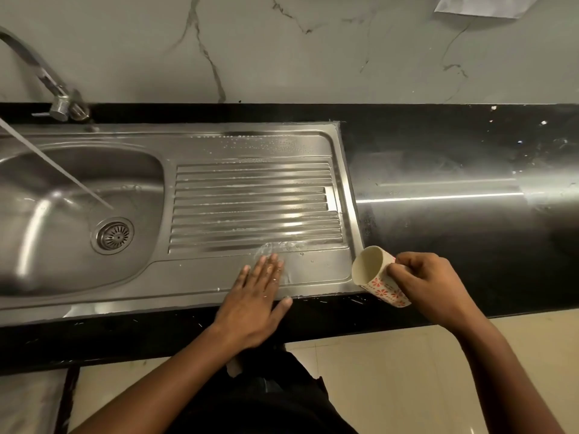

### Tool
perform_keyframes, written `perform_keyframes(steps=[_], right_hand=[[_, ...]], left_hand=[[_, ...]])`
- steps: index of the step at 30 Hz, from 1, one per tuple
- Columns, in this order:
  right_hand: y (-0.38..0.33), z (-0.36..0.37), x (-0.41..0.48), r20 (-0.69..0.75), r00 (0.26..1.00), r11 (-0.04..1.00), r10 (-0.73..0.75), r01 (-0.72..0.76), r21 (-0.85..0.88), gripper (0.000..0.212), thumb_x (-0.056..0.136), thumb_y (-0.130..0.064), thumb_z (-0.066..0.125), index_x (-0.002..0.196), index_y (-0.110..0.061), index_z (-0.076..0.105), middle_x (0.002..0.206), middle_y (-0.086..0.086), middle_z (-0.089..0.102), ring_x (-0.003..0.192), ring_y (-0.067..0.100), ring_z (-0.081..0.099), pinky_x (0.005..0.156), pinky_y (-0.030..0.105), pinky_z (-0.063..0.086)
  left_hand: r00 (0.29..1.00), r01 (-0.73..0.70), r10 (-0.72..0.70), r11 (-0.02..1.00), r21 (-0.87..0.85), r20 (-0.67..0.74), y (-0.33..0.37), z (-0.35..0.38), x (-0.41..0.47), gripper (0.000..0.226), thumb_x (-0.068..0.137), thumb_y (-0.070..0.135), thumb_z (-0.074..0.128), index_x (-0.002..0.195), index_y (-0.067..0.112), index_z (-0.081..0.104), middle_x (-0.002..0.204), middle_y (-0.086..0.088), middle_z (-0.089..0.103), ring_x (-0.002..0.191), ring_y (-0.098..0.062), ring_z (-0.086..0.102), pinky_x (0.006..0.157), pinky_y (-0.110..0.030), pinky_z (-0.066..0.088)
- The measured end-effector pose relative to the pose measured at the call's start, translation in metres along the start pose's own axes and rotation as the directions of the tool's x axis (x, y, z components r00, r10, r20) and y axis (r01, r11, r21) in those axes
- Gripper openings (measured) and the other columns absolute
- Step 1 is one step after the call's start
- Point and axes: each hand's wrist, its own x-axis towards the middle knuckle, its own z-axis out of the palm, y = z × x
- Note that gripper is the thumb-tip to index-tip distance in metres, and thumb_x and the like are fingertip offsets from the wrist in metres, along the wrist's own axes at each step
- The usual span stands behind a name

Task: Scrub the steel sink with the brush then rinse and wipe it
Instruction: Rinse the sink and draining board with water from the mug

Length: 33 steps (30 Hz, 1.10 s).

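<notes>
The steel sink (pixel 194 277) has a basin at the left and a ribbed drainboard (pixel 253 208) at the right. My left hand (pixel 255 299) lies flat and open on the drainboard's wet front rim, fingers spread. My right hand (pixel 429 283) grips a cream cup with a red flower pattern (pixel 377 275), tipped on its side with its mouth towards the drainboard's right front corner. Water and foam streaks lie in the ribs. No brush is in view.
The tap (pixel 47 79) at the back left sends a stream of water slanting into the basin near the drain strainer (pixel 113 235). Black countertop (pixel 470 183) extends to the right, with white specks. A marble wall stands behind. Tiled floor lies below the counter edge.
</notes>
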Motion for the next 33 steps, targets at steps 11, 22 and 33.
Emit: perform_keyframes(steps=[11, 22, 33], right_hand=[[-0.048, 0.053, 0.015, 0.198, 0.958, 0.971, -0.205, 0.225, -0.083, 0.029, 0.096, -0.039, 0.063, 0.072, -0.024, 0.067, 0.071, -0.006, 0.07, 0.064, 0.01, 0.068, 0.058, 0.024, 0.054], [-0.009, 0.012, 0.009, 0.041, 0.995, 0.987, -0.086, 0.08, 0.137, 0.019, 0.103, -0.035, 0.059, 0.094, -0.024, 0.072, 0.086, -0.008, 0.079, 0.078, 0.006, 0.076, 0.066, 0.028, 0.062], [-0.05, 0.023, 0.062, -0.168, 0.973, 0.953, -0.159, 0.107, -0.284, 0.028, 0.097, -0.041, 0.056, 0.078, -0.022, 0.063, 0.069, -0.006, 0.065, 0.06, 0.005, 0.059, 0.052, 0.024, 0.039]], left_hand=[[0.961, -0.257, 0.263, 0.964, -0.068, 0.088, 0.004, -0.019, 0.008, 0.075, 0.105, 0.066, 0.016, 0.165, 0.025, -0.002, 0.171, 0.005, -0.014, 0.155, -0.007, -0.024, 0.13, -0.04, -0.006], [0.984, 0.176, -0.174, 0.983, -0.058, 0.041, -0.036, -0.006, -0.03, 0.081, 0.102, 0.07, 0.006, 0.157, 0.022, -0.029, 0.161, 0.003, -0.042, 0.15, -0.017, -0.037, 0.127, -0.041, -0.013], [0.983, -0.179, 0.182, 0.98, 0.088, -0.023, 0.049, -0.033, 0.115, 0.068, 0.107, 0.055, 0.013, 0.166, 0.024, -0.002, 0.171, 0.0, -0.019, 0.156, -0.021, -0.026, 0.127, -0.054, -0.006]])
